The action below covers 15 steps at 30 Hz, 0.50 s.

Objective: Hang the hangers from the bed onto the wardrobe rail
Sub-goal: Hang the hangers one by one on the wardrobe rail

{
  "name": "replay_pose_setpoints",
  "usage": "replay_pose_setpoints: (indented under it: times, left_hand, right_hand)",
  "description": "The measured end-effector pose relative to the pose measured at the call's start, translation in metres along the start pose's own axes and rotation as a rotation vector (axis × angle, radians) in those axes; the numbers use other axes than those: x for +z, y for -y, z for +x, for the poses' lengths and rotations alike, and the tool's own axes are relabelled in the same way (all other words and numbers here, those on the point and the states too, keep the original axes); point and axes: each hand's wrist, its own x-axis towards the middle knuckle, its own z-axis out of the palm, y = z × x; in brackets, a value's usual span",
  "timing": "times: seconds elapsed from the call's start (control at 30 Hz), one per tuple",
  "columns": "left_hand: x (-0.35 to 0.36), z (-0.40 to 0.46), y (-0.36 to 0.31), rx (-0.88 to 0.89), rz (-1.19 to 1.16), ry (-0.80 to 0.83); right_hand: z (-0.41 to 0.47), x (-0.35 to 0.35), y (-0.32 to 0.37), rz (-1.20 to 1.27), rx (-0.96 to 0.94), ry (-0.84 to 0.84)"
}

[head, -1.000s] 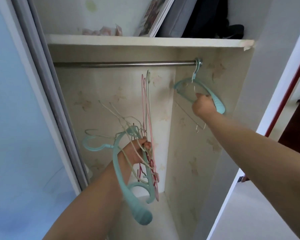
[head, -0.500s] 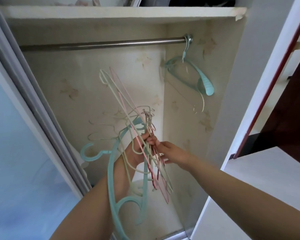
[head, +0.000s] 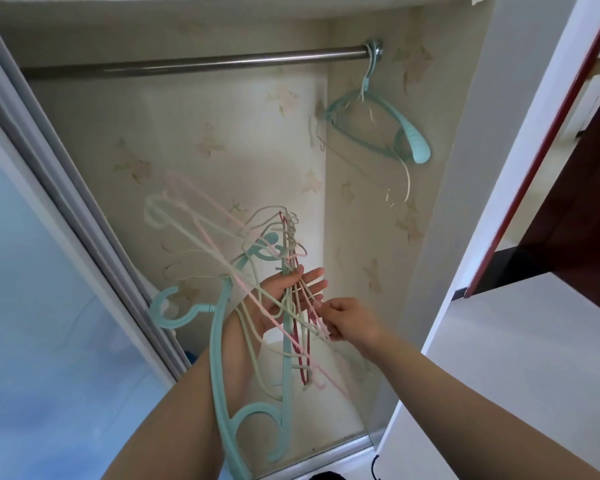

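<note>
A tangled bunch of hangers (head: 243, 271), teal plastic plus thin cream, pink and dark red wire ones, rests over my left hand (head: 284, 296), whose fingers are spread under it. My right hand (head: 347, 320) pinches one thin hanger at the bunch's right side. A metal wardrobe rail (head: 194, 65) crosses the top of the wardrobe. At its right end hang a teal hanger (head: 409, 136) and a thin cream one tangled behind it.
A sliding door frame (head: 66, 188) slants down the left side with a pale blue panel beside it. A white door panel (head: 492, 258) stands at the right. The wardrobe floor edge has a metal track (head: 326, 455).
My right hand let go of the teal hanger on the rail and came down to the bunch. My left hand's fingers opened out under the bunch. The view tilted down.
</note>
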Motion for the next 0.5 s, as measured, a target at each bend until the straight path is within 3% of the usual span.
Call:
replay_pose_setpoints:
  times: [0.1, 0.23, 0.5]
  left_hand:
    - [-0.008, -0.003, 0.002, -0.018, 0.022, -0.014]
    - [-0.010, -0.005, 0.005, -0.013, 0.010, -0.074]
    - [-0.018, 0.000, 0.006, 0.040, 0.062, -0.134]
  right_hand:
    - [-0.004, -0.001, -0.004, -0.085, -0.024, -0.031]
    - [-0.011, -0.002, -0.009, 0.026, 0.021, 0.052]
    - [-0.020, -0.005, -0.011, 0.026, -0.172, -0.103]
